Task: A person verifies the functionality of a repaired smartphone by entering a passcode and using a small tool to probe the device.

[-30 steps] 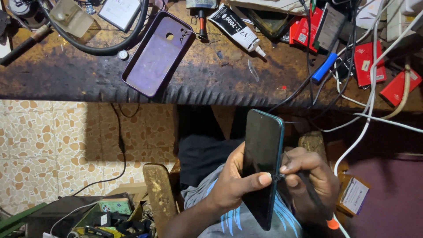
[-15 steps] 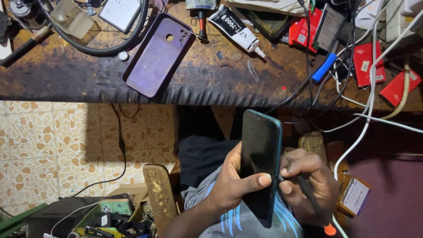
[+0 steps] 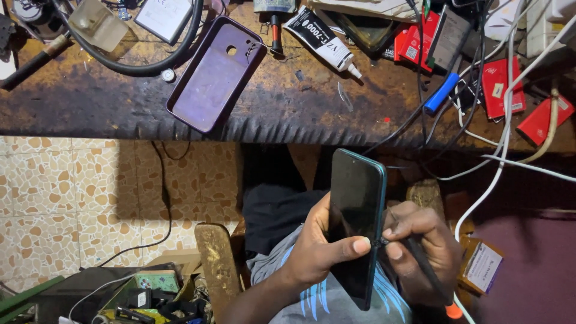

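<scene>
Below the bench (image 3: 288, 114) edge, over the person's lap: one dark smartphone (image 3: 355, 222), teal-edged, screen dark, held upright and slightly tilted; left hand (image 3: 321, 249), grip clenched around the phone's lower half, thumb laid across the glass, fingers behind; right hand (image 3: 420, 240), grip pinched on a thin dark tool (image 3: 423, 264) with an orange end, its tip touching the phone's right edge just beside the left thumb.

On the bench, well apart from the hands: one purple phone case (image 3: 216, 72), lying inside up, camera cut-out toward the far side, corner overhanging the front edge; one black-and-white glue tube (image 3: 321, 41), nozzle pointing right; one thick black cable (image 3: 150, 60) looped around a pale translucent block (image 3: 96, 24); several red packets (image 3: 501, 84) at the right; one blue pen-like item (image 3: 442, 93) among tangled white cables (image 3: 510, 120).

On the tiled floor (image 3: 72, 192), lower left: a thin black wire (image 3: 162, 198), a clutter of small parts, partly cut off; details there too dim to tell.
</scene>
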